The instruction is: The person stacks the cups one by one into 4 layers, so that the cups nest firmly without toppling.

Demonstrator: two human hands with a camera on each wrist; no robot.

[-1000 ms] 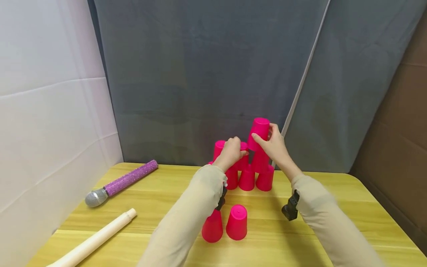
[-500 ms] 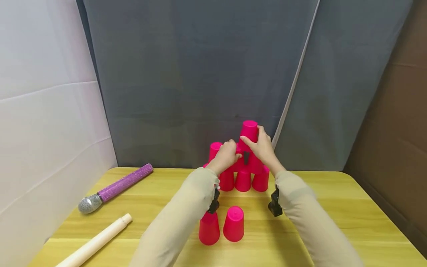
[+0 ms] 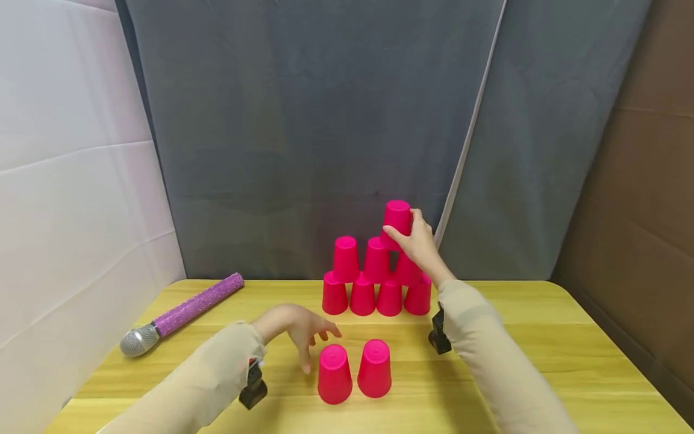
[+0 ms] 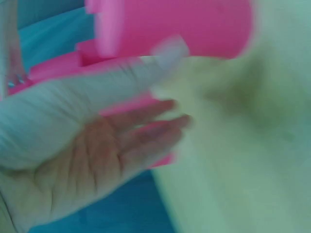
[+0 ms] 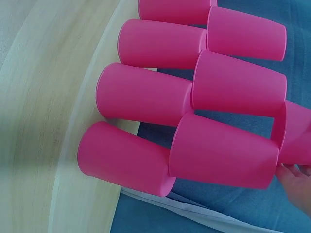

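Topmost pink cup (image 3: pixel 397 218), upside down at centre frame just right of the middle, perched on the third tier of a pink cup pyramid (image 3: pixel 376 277) against the grey backdrop (image 3: pixel 303 120); gripped at its lower rim by the right hand (image 3: pixel 417 244), thumb and fingers curled round it. Below: four cups along the far edge of the yellow worktop (image 3: pixel 515 337), three across the second tier, mouths down, as seen side-on from the right wrist (image 5: pixel 146 97). Left hand (image 3: pixel 297 328) low at lower centre, fingers loose and spread, grasping nothing, hovering just left of two loose pink cups (image 3: pixel 355 371) standing side by side and touching near the front edge. Left wrist view blurred, palm (image 4: pixel 82 160) relaxed with a pink cup wall (image 4: pixel 170 24) close above. Step in hand, by the look of it: settling the third-tier cup while reaching for the next. Next move likely to call for a gentle release above without nudging the tiers, then a clean pinch on the nearer loose cup and a level lift to the empty spot beside the top one. At left of frame, a purple-handled microphone (image 3: pixel 181 313) lying diagonally on the worktop, beside a white wall panel (image 3: pixel 65 181); brown board (image 3: pixel 640 181) at far right.
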